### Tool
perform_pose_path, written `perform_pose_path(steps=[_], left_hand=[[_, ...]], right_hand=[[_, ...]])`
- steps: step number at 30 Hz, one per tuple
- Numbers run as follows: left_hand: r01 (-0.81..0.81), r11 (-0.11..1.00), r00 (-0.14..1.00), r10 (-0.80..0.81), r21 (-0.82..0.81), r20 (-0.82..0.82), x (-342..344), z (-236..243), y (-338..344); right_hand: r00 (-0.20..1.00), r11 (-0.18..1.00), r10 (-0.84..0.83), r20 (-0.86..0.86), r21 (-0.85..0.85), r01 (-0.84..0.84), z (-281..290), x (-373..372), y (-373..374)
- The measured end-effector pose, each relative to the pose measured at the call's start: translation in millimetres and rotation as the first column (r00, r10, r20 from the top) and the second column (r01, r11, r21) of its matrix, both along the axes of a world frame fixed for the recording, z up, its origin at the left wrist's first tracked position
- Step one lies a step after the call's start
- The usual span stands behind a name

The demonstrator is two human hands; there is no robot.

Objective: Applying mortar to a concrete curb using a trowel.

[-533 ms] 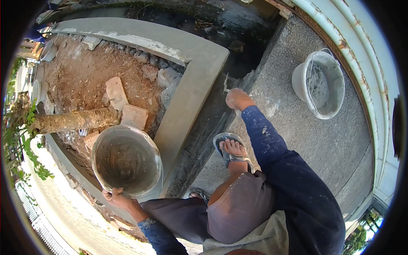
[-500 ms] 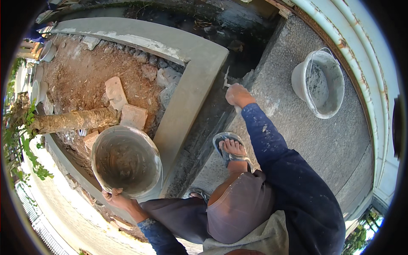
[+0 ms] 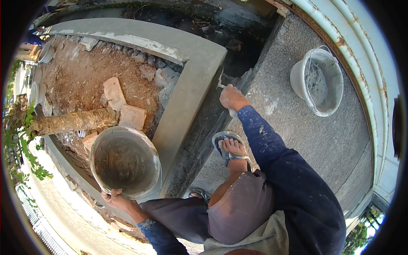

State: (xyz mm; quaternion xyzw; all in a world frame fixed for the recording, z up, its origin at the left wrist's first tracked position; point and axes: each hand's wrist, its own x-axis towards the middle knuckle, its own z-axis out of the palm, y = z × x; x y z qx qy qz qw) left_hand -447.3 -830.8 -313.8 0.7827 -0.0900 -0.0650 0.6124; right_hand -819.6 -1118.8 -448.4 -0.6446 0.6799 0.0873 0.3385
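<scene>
The grey rendered wall [image 3: 187, 89], the largest item, shows no visible alteration over the half second. Beside its near end, the large bucket [image 3: 125, 163] stands tilted toward the viewer, its inner wall smeared with wet-looking grey mortar; what supports it cannot be confirmed. The left hand [image 3: 118, 200] remains closed on the bucket's near rim. The right hand [image 3: 233, 97] has shifted slightly left, toward the wall's outer face, fingers wrapped round a handle. The thin, mortar-coated tool [image 3: 220, 80] it holds, seen nearly edge-on, now sits closer to that face; contact cannot be determined. In my judgement, work is centred on that side face.
</scene>
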Motion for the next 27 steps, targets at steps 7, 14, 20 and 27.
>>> perform_pose_path(steps=[7,14,20,27], left_hand=[[0.013,0.997,0.999,-0.016,-0.072,-0.049,-8.4,5.1,-16.6],[0.015,1.0,1.0,-0.015,-0.027,-0.017,-3.7,0.5,-10.3],[0.031,0.999,0.999,-0.031,-0.028,0.015,0.2,-5.1,-7.4],[-0.062,0.998,0.997,0.061,-0.013,-0.049,-4.1,1.5,0.6]], right_hand=[[0.854,0.835,0.468,0.227,0.203,-0.511,-0.1,0.5,42.0],[0.977,0.973,-0.204,0.06,-0.099,0.21,16.1,-4.8,19.4],[0.897,0.85,0.433,0.093,0.289,-0.44,-13.3,6.3,23.1],[0.922,0.924,0.381,-0.063,0.048,-0.379,-95.7,-34.5,-34.3]])
